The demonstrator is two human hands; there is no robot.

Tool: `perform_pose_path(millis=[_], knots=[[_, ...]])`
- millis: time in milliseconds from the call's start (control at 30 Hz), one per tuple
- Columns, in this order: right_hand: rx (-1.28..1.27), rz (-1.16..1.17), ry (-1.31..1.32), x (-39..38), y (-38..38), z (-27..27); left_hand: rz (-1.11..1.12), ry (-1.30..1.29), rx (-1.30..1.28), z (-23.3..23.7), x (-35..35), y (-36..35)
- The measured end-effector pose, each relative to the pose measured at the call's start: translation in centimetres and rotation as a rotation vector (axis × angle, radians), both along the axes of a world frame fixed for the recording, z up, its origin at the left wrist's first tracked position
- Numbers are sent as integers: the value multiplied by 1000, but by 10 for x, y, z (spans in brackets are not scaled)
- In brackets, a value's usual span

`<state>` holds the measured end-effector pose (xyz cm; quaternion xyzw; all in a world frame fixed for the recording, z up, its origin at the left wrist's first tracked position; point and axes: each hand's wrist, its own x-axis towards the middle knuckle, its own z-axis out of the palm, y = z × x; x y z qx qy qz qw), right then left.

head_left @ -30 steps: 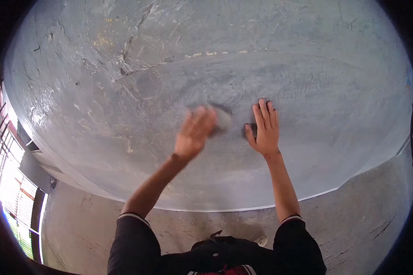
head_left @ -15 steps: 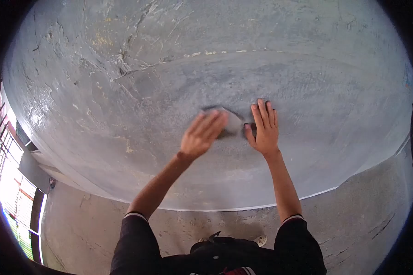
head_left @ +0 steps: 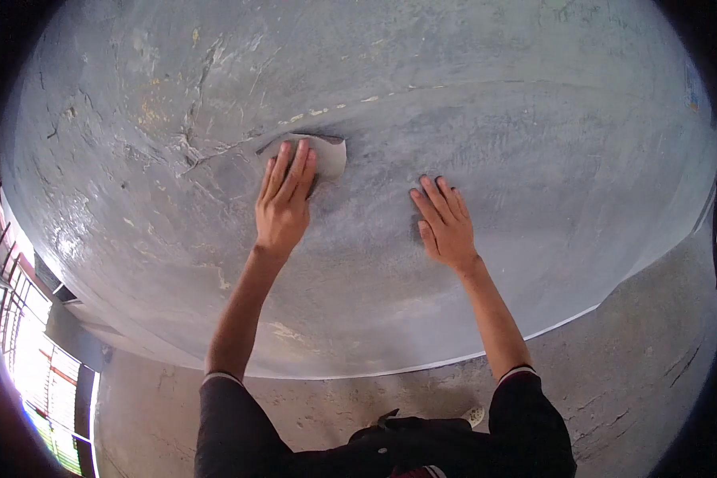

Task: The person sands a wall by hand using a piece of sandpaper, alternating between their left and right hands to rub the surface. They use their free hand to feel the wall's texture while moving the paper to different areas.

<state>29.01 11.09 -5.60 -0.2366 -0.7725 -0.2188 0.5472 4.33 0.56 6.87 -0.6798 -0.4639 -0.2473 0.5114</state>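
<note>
While the left hand (head_left: 283,211) lies flat on a pale sheet (head_left: 334,159), the right hand (head_left: 448,225) rests uncurled, well apart.
Sheet position: under extended left fingers (head_left: 296,170), projecting rightward, against grey surface (head_left: 534,191).

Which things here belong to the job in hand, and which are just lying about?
Likely the job:
thin pale-grey sheet, under the left hand
broad scuffed grey surface, right hand resting on it

Just around:
bright barred opening, picture's left
rough brownish-grey floor
</note>
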Motion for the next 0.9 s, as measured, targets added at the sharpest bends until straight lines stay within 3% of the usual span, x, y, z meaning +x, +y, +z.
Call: perform_pose_path(millis=[67, 100, 167, 233, 300, 400, 467, 533, 667, 733, 833, 900], knots=[[-2, 6, 3, 2, 1, 0, -89, 28, 30, -41, -13, 19], [-5, 30, 11, 1, 1, 0, -169, 83, -110, -75, -15, 15], [-16, 50, 22, 2, 1, 0, -252, 140, -258, -90, -17, 10], [-7, 64, 8, 3, 1, 0, -238, 332, -353, -71, -16, 5], [17, 65, 14, 3, 3, -1, 78, 262, -130, -24, -11, 3], [28, 58, 19, 1, 2, -3, -93, 68, -14, 0, -8, 13], [25, 56, 19, 3, 3, 0, -48, 155, -74, -63, -15, 11], [-1, 99, 20, 6, 2, 0, -143, 269, -315, -100, -10, -1], [10, 67, 13, 5, 3, 1, -146, 210, -282, -43, -13, 6], [18, 67, 45, 2, 3, -1, -18, 14, -61, -1, 5, 3], [2, 73, 44, 4, 2, -2, -71, 26, -120, -94, -6, 8], [-6, 76, 35, 7, 2, -3, -76, 58, -195, -120, -1, 2]])
